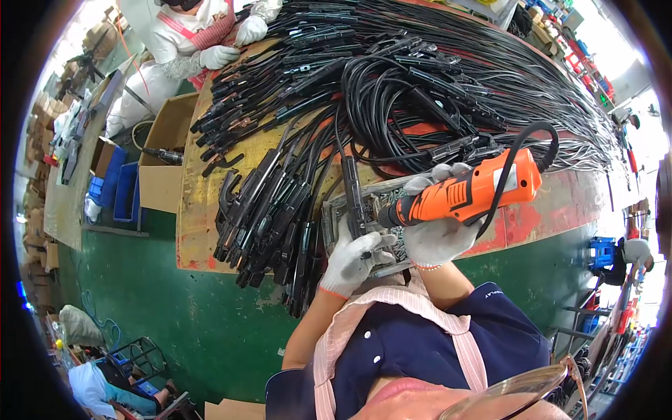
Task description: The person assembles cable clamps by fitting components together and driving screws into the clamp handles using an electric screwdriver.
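Observation:
My right hand, in a white glove, is wrapped round an orange electric screwdriver. Its tip points left at a black handle part with a cable. My left hand, gloved too, has its fingers closed round the lower end of that part. Both hands are over a tray of small metal screws at the table's front edge. Just left of my left hand, a bundle of black handles hangs over the edge.
Long black cables and more handles cover the worn table. Across it at the upper left, a person in white gloves touches the handles. A cardboard box and blue bins stand at the left.

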`<state>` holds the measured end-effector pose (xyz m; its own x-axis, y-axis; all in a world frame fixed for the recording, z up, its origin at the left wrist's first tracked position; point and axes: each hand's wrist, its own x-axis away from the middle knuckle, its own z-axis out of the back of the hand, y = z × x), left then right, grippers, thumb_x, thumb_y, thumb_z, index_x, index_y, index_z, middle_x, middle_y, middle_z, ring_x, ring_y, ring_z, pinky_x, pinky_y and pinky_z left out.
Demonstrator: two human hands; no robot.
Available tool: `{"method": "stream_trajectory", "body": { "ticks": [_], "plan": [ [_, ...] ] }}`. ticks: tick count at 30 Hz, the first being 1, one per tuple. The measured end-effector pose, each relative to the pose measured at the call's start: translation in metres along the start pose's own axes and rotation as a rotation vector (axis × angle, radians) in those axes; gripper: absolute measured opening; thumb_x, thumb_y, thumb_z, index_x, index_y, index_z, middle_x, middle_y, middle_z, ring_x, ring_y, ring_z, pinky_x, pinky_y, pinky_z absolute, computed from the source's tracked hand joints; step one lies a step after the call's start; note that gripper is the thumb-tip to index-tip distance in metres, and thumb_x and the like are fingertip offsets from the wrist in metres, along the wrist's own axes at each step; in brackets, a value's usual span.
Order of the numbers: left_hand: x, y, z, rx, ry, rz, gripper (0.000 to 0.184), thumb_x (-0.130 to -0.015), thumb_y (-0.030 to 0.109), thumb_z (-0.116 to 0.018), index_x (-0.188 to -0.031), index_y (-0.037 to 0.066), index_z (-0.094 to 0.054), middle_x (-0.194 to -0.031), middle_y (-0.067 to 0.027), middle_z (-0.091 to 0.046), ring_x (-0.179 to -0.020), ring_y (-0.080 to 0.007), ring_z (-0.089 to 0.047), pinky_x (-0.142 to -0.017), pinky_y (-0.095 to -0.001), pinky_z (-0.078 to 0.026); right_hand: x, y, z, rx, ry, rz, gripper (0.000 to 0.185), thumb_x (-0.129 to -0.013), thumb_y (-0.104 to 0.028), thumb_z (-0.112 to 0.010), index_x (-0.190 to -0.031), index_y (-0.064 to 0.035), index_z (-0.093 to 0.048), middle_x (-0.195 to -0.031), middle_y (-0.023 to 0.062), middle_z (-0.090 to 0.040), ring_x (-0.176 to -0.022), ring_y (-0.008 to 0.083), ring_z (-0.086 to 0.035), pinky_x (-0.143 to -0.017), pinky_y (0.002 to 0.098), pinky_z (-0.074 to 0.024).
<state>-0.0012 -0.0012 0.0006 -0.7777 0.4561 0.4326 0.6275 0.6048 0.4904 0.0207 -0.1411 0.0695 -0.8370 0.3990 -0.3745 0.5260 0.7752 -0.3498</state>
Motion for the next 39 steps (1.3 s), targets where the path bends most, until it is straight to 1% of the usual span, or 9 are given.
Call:
{"method": "stream_trajectory", "body": {
  "ticks": [6,8,15,20,25,26,31,35,39],
  "plan": [
    [0.0,0.0,-0.002,-0.009,-0.015,-0.012,0.067,-0.088,0.001,-0.063,-0.144,0.01,-0.028,-0.118,-0.0206,-0.061,-0.1,-0.0351,-0.068,-0.067,-0.0411,-0.062,0.005,-0.002,0.002,0.583,-0.004,0.079,0.064,-0.084,-0.014,-0.076,-0.138,-0.0156,-0.041,-0.12,-0.0002,-0.05,-0.106,0.0183,-0.055,-0.091,0.0389,-0.052],
    [-0.002,-0.001,-0.001,-0.005,-0.027,-0.023,0.066,-0.088,0.001,-0.062,-0.145,0.01,-0.028,-0.119,-0.0209,-0.061,-0.1,-0.0351,-0.068,-0.067,-0.0409,-0.062,0.004,-0.006,-0.007,0.498,-0.045,-0.036,0.066,-0.083,-0.011,-0.077,-0.138,-0.0165,-0.04,-0.118,0.0,-0.05,-0.106,0.0187,-0.057,-0.09,0.0401,-0.0526],
    [0.0,0.001,-0.004,0.023,-0.042,-0.019,0.065,-0.089,0.0,-0.06,-0.145,0.012,-0.03,-0.123,-0.0198,-0.058,-0.1,-0.0339,-0.068,-0.066,-0.0393,-0.063,-0.017,0.003,0.017,0.392,-0.003,-0.247,0.061,-0.076,-0.029,-0.087,-0.121,-0.0078,-0.052,-0.104,0.0064,-0.059,-0.095,0.0253,-0.064,-0.088,0.0469,-0.0557],
    [-0.002,-0.003,0.003,0.005,-0.047,-0.014,0.07,-0.089,0.004,-0.063,-0.147,0.012,-0.024,-0.121,-0.0179,-0.058,-0.1,-0.0336,-0.067,-0.067,-0.0417,-0.062,-0.039,-0.003,-0.021,0.449,-0.116,-0.42,0.061,-0.081,-0.033,-0.082,-0.126,-0.0057,-0.052,-0.107,0.0117,-0.063,-0.094,0.0288,-0.066,-0.088,0.045,-0.0573],
    [-0.009,-0.019,-0.004,-0.093,0.027,-0.1,0.07,-0.088,0.002,-0.062,-0.146,0.014,-0.024,-0.122,-0.0183,-0.058,-0.096,-0.0313,-0.067,-0.068,-0.0435,-0.06,-0.033,0.018,-0.015,0.643,0.139,-0.056,0.05,-0.099,-0.021,-0.058,-0.143,-0.0067,-0.038,-0.113,0.0098,-0.059,-0.091,0.0196,-0.065,-0.079,0.0373,-0.0584],
    [-0.012,-0.021,-0.004,-0.102,0.024,-0.117,0.072,-0.088,0.002,-0.062,-0.146,0.015,-0.022,-0.121,-0.0179,-0.057,-0.096,-0.0309,-0.067,-0.069,-0.0442,-0.06,-0.038,0.022,-0.025,0.619,0.171,0.08,0.06,-0.095,-0.015,-0.065,-0.145,-0.0071,-0.034,-0.113,0.0104,-0.059,-0.084,0.0181,-0.065,-0.073,0.034,-0.0584],
    [-0.013,-0.023,-0.014,-0.11,0.069,-0.116,0.07,-0.087,0.002,-0.063,-0.144,0.014,-0.025,-0.118,-0.0144,-0.057,-0.093,-0.0285,-0.067,-0.066,-0.0416,-0.06,-0.047,0.017,-0.022,0.976,0.098,-0.016,0.098,-0.072,0.012,-0.073,-0.15,-0.0089,-0.017,-0.113,0.011,-0.056,-0.08,0.0146,-0.063,-0.074,0.0315,-0.056],
    [-0.008,-0.016,-0.017,-0.065,0.027,-0.117,0.066,-0.086,0.0,-0.063,-0.141,0.013,-0.03,-0.115,-0.0122,-0.058,-0.09,-0.027,-0.067,-0.06,-0.0363,-0.06,-0.047,-0.018,-0.01,0.606,-0.144,-0.258,0.091,-0.069,0.011,-0.075,-0.145,-0.0073,-0.028,-0.118,0.0123,-0.059,-0.089,0.0176,-0.067,-0.076,0.0339,-0.0569],
    [-0.008,-0.018,-0.013,-0.098,0.115,-0.131,0.066,-0.086,-0.001,-0.061,-0.142,0.011,-0.029,-0.111,-0.0129,-0.058,-0.086,-0.0257,-0.068,-0.056,-0.0315,-0.058,-0.028,-0.023,-0.023,0.63,0.094,-0.154,0.059,-0.084,0.009,-0.061,-0.137,-0.0046,-0.041,-0.105,0.0104,-0.062,-0.093,0.0204,-0.066,-0.085,0.0363,-0.0553]
  ]
}}
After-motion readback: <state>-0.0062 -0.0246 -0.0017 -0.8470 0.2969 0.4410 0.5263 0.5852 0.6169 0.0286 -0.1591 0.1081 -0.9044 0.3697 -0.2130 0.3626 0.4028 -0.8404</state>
